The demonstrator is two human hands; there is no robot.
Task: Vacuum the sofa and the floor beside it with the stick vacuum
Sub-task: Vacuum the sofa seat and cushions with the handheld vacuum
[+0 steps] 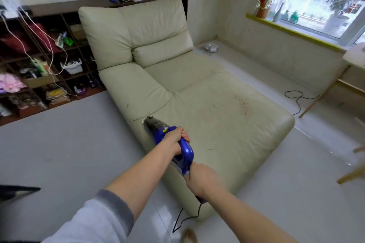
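Note:
A cream leather sofa (197, 89) with a long chaise seat fills the middle of the view. Brownish crumbs (244, 104) lie scattered on the right part of the seat. I hold a blue stick vacuum (158, 130) over the sofa's near left edge, its dark front end pointing at the seat. My left hand (175, 140) grips the vacuum's body from above. My right hand (199, 177) holds the rear end of the handle. A black power cord (181, 221) trails from the vacuum down to the floor.
A dark shelf unit (39, 61) full of bags and boxes stands along the left wall. Another black cable (298, 98) lies on the pale floor right of the sofa, near wooden table legs (325, 92). A white object (210, 47) sits in the far corner.

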